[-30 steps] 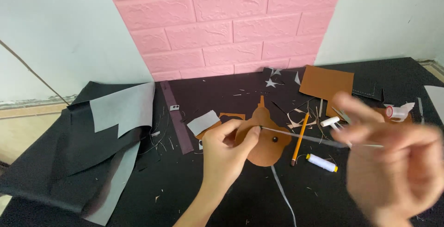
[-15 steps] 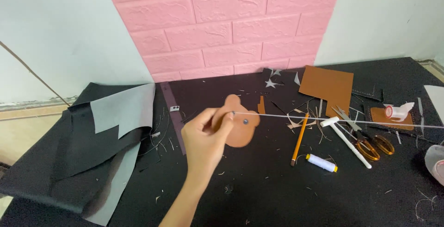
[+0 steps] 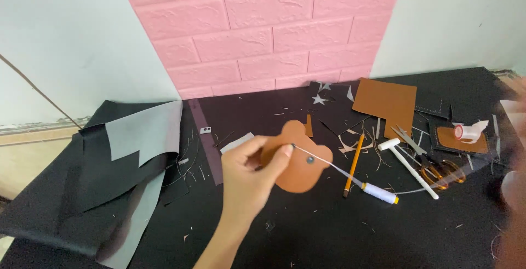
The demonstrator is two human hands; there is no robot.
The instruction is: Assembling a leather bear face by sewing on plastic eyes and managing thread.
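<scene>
My left hand is raised over the black mat and pinches a brown bear-shaped leather piece between thumb and fingers. A thin white thread runs taut from the piece's upper edge down to the right, toward a small white thread spool lying on the mat. My right hand is only a blur at the right edge of the view. Its fingers and what they hold cannot be made out.
To the right of the piece lie an orange pencil, a white-handled tool, scissors, a brown leather sheet and a tape roll. Black and grey sheets are piled at left. Scraps litter the mat.
My right hand has swung out from the middle to the far right edge, drawing the thread out. My left hand lifted the bear piece and tilted it slightly.
</scene>
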